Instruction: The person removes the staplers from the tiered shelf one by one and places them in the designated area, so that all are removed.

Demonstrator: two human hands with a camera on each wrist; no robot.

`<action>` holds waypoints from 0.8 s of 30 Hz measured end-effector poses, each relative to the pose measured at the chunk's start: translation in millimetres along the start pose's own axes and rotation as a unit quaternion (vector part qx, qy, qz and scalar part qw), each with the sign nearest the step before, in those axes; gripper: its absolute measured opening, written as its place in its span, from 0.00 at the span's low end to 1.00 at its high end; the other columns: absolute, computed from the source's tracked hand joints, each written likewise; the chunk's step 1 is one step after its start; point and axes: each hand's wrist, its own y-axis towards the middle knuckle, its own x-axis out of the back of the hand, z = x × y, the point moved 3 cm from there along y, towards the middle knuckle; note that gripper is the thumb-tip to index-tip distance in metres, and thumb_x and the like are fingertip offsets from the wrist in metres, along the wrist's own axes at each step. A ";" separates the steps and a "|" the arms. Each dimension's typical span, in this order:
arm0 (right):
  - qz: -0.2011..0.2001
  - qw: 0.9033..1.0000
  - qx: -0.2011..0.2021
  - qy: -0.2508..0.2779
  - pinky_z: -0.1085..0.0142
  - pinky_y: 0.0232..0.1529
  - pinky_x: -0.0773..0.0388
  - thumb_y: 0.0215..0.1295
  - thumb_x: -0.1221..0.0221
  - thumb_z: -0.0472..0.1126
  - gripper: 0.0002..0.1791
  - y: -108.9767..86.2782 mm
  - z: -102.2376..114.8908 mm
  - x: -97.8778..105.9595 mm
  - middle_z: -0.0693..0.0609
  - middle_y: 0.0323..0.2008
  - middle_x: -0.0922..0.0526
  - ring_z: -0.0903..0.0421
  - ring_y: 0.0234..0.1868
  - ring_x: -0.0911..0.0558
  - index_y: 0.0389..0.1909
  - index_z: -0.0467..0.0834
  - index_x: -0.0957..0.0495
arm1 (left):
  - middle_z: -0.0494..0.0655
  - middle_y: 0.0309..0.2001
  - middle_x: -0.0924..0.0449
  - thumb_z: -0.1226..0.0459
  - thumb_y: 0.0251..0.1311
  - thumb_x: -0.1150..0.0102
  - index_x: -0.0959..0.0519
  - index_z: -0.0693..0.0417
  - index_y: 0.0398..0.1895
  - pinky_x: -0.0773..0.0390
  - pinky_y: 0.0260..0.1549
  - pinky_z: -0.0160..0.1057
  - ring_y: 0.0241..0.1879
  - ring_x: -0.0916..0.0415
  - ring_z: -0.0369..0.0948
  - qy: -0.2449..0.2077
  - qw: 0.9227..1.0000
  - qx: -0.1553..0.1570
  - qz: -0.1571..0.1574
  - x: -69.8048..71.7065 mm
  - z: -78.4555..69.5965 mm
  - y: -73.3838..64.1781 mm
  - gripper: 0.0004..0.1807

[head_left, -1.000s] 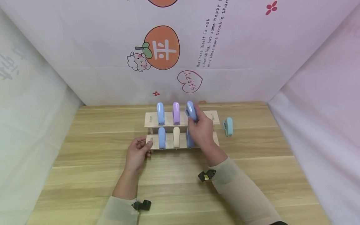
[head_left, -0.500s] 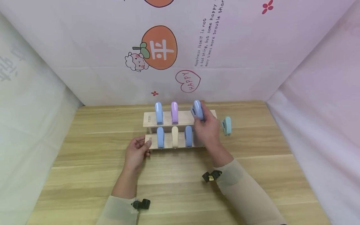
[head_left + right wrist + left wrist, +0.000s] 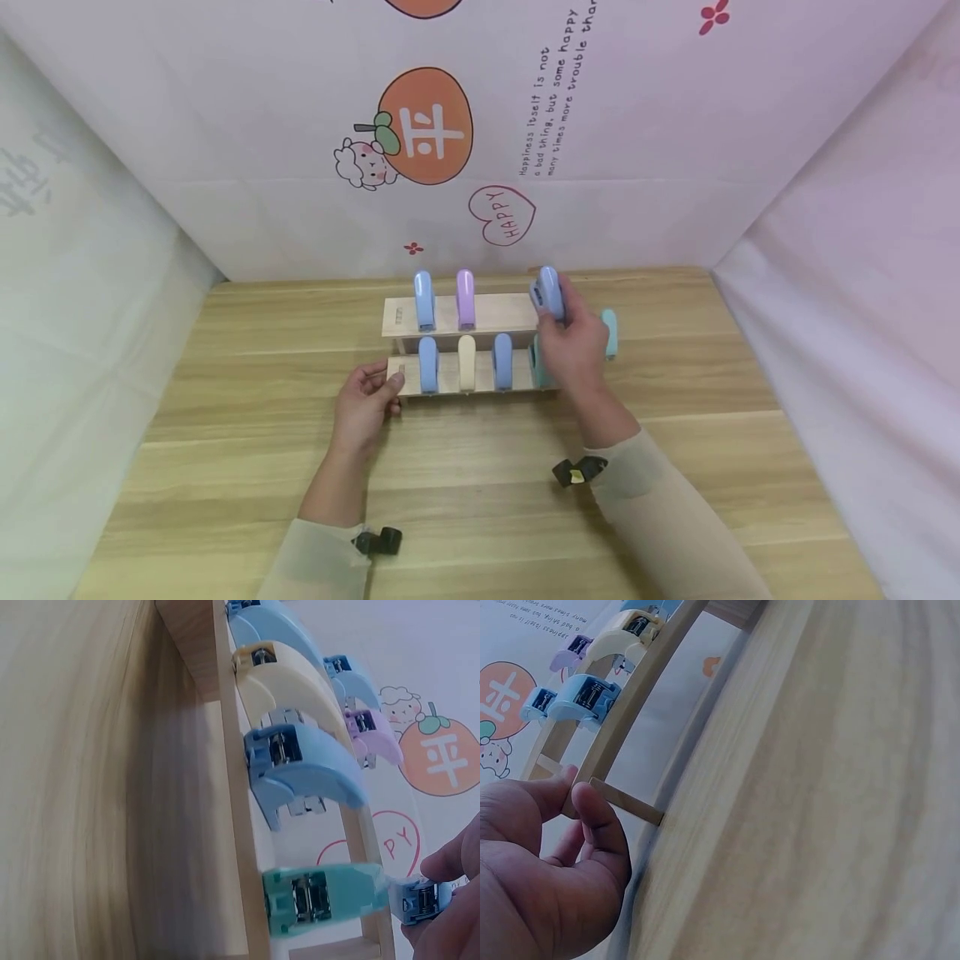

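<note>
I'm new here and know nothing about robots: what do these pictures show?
No robot here: a person's bare left hand and right hand do the work. The wide picture comes from a head-worn camera; the others come from one on each wrist. On the table, a two-shelf wooden rack carries six staplers, blue, purple, cream and green. The left grips the rack's lower left end; the right holds a blue stapler by its upper shelf. Another green stapler sits right of the rack, partly hidden.

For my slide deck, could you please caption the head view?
Left hand steadies a wooden rack while the right hand holds a blue stapler.
</note>
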 end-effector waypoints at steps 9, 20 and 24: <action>-0.029 1.000 0.012 -0.004 0.54 0.66 0.24 0.67 0.37 0.32 0.30 2.2 -6.3 9.5 0.44 0.65 0.21 0.49 0.64 0.21 0.71 0.44 0.25 | 0.54 0.51 0.21 0.65 0.66 0.30 0.28 0.58 0.64 0.15 0.31 0.32 0.34 0.24 0.40 0.012 1.000 0.002 0.003 0.1 -0.3 0.0 0.26; -0.032 0.999 -0.004 0.006 0.52 0.68 0.26 0.67 0.39 0.30 0.31 7.3 -17.9 24.2 0.43 0.67 0.22 0.47 0.66 0.23 0.72 0.45 0.26 | 0.53 0.50 0.22 0.65 0.66 0.30 0.28 0.57 0.64 0.15 0.31 0.32 0.35 0.23 0.41 0.004 1.000 0.006 0.000 -0.7 -0.2 0.6 0.26; -0.037 0.999 -0.008 0.000 0.53 0.68 0.26 0.68 0.38 0.30 0.31 8.2 -22.6 29.4 0.42 0.67 0.23 0.46 0.67 0.24 0.72 0.43 0.26 | 0.53 0.50 0.22 0.65 0.66 0.30 0.27 0.58 0.64 0.15 0.31 0.33 0.35 0.23 0.42 0.003 1.000 0.005 -0.002 -0.5 -0.2 -0.2 0.26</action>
